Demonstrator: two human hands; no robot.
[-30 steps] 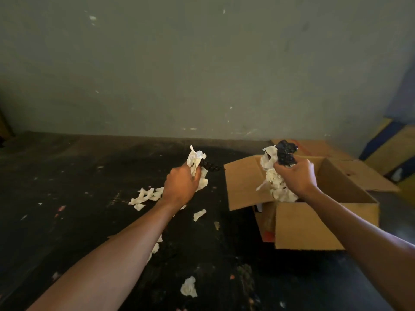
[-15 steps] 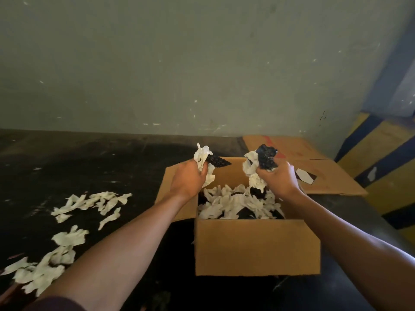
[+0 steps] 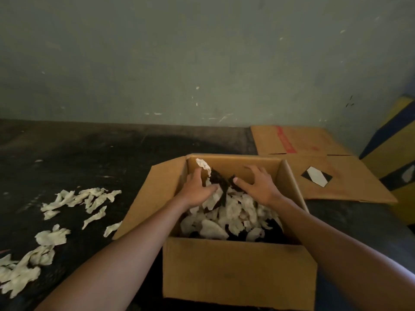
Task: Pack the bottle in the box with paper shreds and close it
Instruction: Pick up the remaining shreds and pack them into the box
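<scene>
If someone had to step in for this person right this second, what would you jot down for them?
Left hand: open, fingers spread, down in the box on the paper shreds.
Right hand: open, likewise pressing on the shreds.
Box: open, left flap out; white and black shreds fill it.
Bottle: not visible; may be buried, check.
More loose shreds lie on the dark floor, left of the box.
Done: box largely filled.
Left: confirm the bottle is inside, add shreds if needed, fold flaps shut.

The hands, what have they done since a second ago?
Both hands, left and right, carried clutched paper shreds over the box, then dropped in and opened, releasing them. Box flaps stay open; loose shreds remain outside.
</scene>
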